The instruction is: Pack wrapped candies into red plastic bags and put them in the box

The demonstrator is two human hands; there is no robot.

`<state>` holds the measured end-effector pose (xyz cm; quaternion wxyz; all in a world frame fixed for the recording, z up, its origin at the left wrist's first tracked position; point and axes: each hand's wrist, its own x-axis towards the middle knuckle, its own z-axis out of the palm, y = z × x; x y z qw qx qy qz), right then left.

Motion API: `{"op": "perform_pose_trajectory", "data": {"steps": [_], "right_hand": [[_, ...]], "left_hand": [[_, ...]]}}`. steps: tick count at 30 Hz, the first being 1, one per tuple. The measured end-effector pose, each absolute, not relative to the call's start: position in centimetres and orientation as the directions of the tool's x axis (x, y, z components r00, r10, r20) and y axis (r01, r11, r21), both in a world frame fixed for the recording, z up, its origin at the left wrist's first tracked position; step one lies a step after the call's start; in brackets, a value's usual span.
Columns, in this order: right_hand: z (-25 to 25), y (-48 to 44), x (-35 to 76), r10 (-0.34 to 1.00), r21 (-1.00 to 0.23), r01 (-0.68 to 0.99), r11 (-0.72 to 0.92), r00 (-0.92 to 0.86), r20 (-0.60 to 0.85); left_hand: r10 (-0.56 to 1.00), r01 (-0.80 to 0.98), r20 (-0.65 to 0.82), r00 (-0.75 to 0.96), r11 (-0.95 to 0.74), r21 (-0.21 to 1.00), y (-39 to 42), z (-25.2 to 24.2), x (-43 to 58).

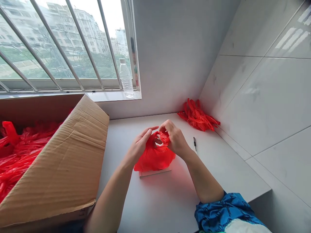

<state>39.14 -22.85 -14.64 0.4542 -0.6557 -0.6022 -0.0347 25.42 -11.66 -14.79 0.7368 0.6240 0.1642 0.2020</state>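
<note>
Blue sleeve (pixel 225 205) wraps the right arm (pixel 206 186), cut off at the bottom. Both forearms (pixel 114 187) reach forward over the surface (pixel 119 142), right of the cardboard box (pixel 55 158), meeting at a red plastic bag (pixel 154 158). The right hand (pixel 175 139) has its grip curled tight on the bunched top; the left hand (pixel 140 142) is half-curled against it, fingers partly hidden, so I cannot tell its grip's hold. Some flat thing (pixel 148 174) beneath is mostly covered.
</note>
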Motion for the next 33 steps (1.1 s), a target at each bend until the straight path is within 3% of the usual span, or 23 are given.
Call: {"op": "perform_pose_trajectory", "data": {"steps": [6, 8, 11, 15, 20, 24, 27, 31, 33], "right_hand": [[-14.5, -23.2, 39.5, 0.686, -0.267, 0.963, 0.04, 0.168, 0.708], [-14.2, -23.9, 39.4, 0.706, -0.24, 0.971, 0.021, 0.155, 0.691], [-14.0, -25.4, 39.0, 0.803, -0.332, 0.942, 0.047, 0.162, 0.574], [-13.7, -27.7, 38.9, 0.949, -0.553, 0.833, 0.008, 0.169, 0.268], [-13.1, -29.6, 39.7, 0.981, -0.669, 0.736, -0.103, 0.186, 0.053], [-13.0, -29.1, 40.8, 0.993, -0.775, 0.62, -0.121, 0.07, -0.1], [-13.8, -28.3, 42.4, 0.981, -0.864, 0.482, -0.149, -0.035, -0.188], [-16.6, -28.0, 44.1, 0.941, -0.784, 0.572, -0.242, 0.336, -0.045], [-18.5, -28.0, 43.9, 0.93, -0.72, 0.65, -0.243, 0.366, 0.017]], "left_hand": [[0.619, -0.161, 0.12, 0.776, 0.011, 0.987, -11.8, -15.0, 25.4], [0.674, -0.178, 0.128, 0.728, 0.005, 0.984, -11.6, -15.1, 25.4], [0.744, -0.236, 0.142, 0.653, 0.022, 0.972, -10.5, -15.6, 25.5], [0.866, -0.32, 0.152, 0.477, 0.01, 0.947, -7.9, -17.4, 25.9], [0.949, -0.368, 0.11, 0.295, 0.007, 0.93, -4.8, -19.9, 26.1], [0.949, -0.337, 0.136, 0.285, -0.034, 0.941, -4.0, -20.5, 25.8], [0.907, -0.249, 0.167, 0.387, -0.072, 0.966, -4.0, -20.3, 25.0], [0.853, 0.12, 0.211, 0.478, -0.301, 0.946, -5.5, -20.5, 23.2], [0.822, 0.312, 0.231, 0.521, -0.435, 0.845, -7.1, -20.8, 22.1]]}}
